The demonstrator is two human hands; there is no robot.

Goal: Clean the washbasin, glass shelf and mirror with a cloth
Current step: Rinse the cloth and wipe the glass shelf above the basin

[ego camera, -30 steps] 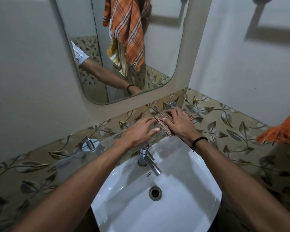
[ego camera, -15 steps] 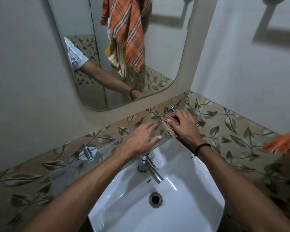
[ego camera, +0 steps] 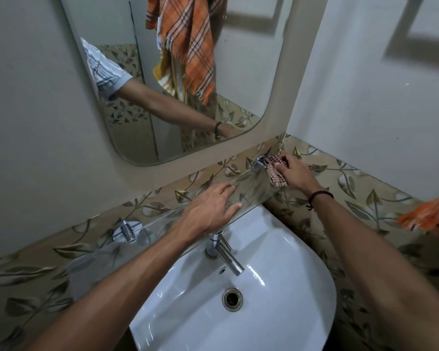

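One cloth [ego camera: 275,174] pinched under right hand [ego camera: 295,173] fingers [ego camera: 285,158] (by bracket [ego camera: 257,163]); left hand [ego camera: 208,211] flat on glass shelf [ego camera: 254,188].

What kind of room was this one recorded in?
Probably a small bathroom: a white washbasin with a tap, a wall mirror, and a glass shelf fixed beneath it.

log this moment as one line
step: wiping clear glass shelf | right hand: grips red checked cloth at chrome shelf bracket | left hand: rests on shelf | white washbasin: no hand in it
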